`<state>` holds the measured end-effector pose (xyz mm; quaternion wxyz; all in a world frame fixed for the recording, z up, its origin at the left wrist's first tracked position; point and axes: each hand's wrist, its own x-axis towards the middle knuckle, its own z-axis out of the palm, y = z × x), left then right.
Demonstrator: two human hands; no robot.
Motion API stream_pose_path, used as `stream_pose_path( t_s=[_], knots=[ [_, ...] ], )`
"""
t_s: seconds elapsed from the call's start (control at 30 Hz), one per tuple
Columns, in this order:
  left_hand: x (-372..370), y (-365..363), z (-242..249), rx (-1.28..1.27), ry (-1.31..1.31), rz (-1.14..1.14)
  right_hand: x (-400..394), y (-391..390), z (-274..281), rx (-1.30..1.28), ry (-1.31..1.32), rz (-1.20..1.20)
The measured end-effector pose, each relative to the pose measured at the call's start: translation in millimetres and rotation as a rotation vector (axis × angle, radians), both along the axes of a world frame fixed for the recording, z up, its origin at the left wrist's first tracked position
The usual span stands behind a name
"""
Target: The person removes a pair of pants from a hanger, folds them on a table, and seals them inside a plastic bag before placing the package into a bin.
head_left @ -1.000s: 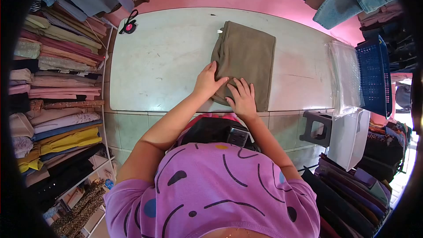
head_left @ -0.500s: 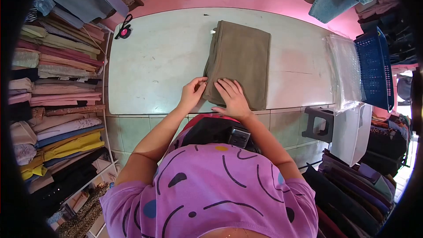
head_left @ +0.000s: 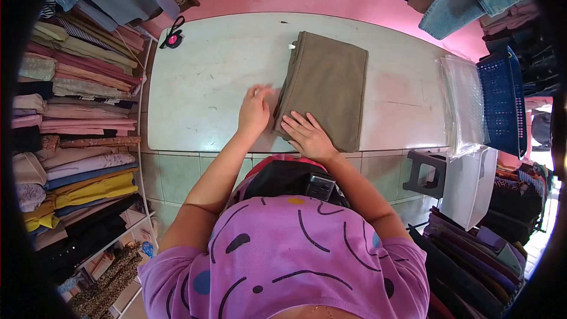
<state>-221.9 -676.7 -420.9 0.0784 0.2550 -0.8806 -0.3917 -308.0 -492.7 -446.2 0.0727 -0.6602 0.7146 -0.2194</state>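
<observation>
A folded olive-brown garment (head_left: 332, 82) lies on the white table (head_left: 207, 82), its near end close to the table's front edge. A small white label pokes out at its upper left side. My right hand (head_left: 308, 137) rests flat on the near left part of the cloth, fingers spread. Just left of the folded edge is my left hand (head_left: 255, 109), raised a little, with its fingers bent and smeared by motion.
A black and pink tape-like tool (head_left: 173, 39) sits at the far left corner. Clear plastic bags (head_left: 463, 103) and a blue basket (head_left: 502, 100) occupy the right end. Stacked clothes fill a shelf (head_left: 94, 124) on the left. A grey stool (head_left: 426, 172) stands below on the right.
My left hand has come off the garment's left edge and moved slightly up and left. My right hand stays pressed on the cloth.
</observation>
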Motion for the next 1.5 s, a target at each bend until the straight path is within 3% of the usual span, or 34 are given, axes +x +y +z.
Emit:
stream_pose_path(
  t_s=[0.03, 0.07, 0.13, 0.17, 0.23, 0.3, 0.37, 0.47, 0.57, 0.63, 0.7, 0.77, 0.8, 0.83, 0.87, 0.93, 0.97, 1.03, 1.07, 1.13, 1.17, 1.23, 1.5],
  knots=[
    [-2, 6, 11, -0.094, 0.194, 0.125, 0, 0, 3, 0.003, -0.002, -0.004],
    [-7, 13, 14, -0.089, 0.191, 0.121, -1, 1, 7, 0.012, -0.027, 0.009],
    [-19, 25, 18, -0.316, 0.336, -0.309, -3, 6, 3, 0.021, -0.048, 0.017],
    [-18, 29, 7, -0.317, 0.342, -0.315, -7, 13, -9, -0.006, -0.021, -0.009],
    [-14, 40, -26, -0.411, 0.016, -0.375, -7, 21, -6, -0.034, 0.013, -0.043],
    [-11, 31, -39, -0.344, 0.022, -0.406, 3, 35, 13, 0.043, 0.041, -0.387],
    [-9, 33, -46, -0.334, 0.067, -0.342, -5, 53, -2, 0.060, 0.093, -0.428],
    [-15, 51, -51, -0.288, 0.052, -0.395, -53, 70, -12, 0.144, 0.324, -0.299],
    [-29, 70, -42, -0.225, 0.006, -0.531, -101, 83, 4, 0.188, 0.334, -0.417],
    [-38, 79, -32, -0.191, -0.064, -0.635, -117, 90, 25, 0.500, 0.278, -0.663],
    [-43, 85, -26, -0.065, -0.154, -0.854, -109, 85, 38, 0.376, 0.179, -0.747],
    [-52, 80, -20, -0.093, -0.089, -0.831, -86, 69, 31, 0.092, 0.058, -0.831],
    [-62, 67, -13, 0.034, -0.178, -0.889, -65, 61, 16, -0.069, 0.037, -0.834],
    [-68, 55, -6, 0.161, -0.270, -0.943, -42, 56, 6, 0.034, 0.056, -0.809],
    [-70, 41, 0, 0.165, -0.219, -0.810, -28, 56, 0, 0.133, 0.077, -0.786],
    [-77, 12, 7, -0.356, 0.264, -0.599, -24, 67, -4, 0.109, 0.125, -0.751],
    [-79, -2, 8, -0.368, 0.277, -0.598, -29, 69, -5, 0.105, 0.156, -0.710],
    [-81, -22, 3, -0.719, 0.166, -0.472, -50, 82, -5, 0.115, 0.199, -0.695],
    [-83, -28, -1, -0.722, 0.171, -0.482, -60, 92, -4, 0.136, 0.234, -0.683],
    [-90, -28, -7, -0.217, -0.072, -0.633, -84, 112, -4, 0.111, 0.218, -0.721],
    [-91, -18, -9, -0.216, -0.077, -0.651, -94, 122, -5, 0.087, 0.200, -0.746],
    [-91, 15, -2, -0.505, 0.058, -0.679, -113, 141, -11, 0.072, 0.187, -0.772],
    [-112, 93, -28, -0.449, -0.001, -0.569, -165, 190, -8, 0.020, 0.159, -0.730]
  ],
)
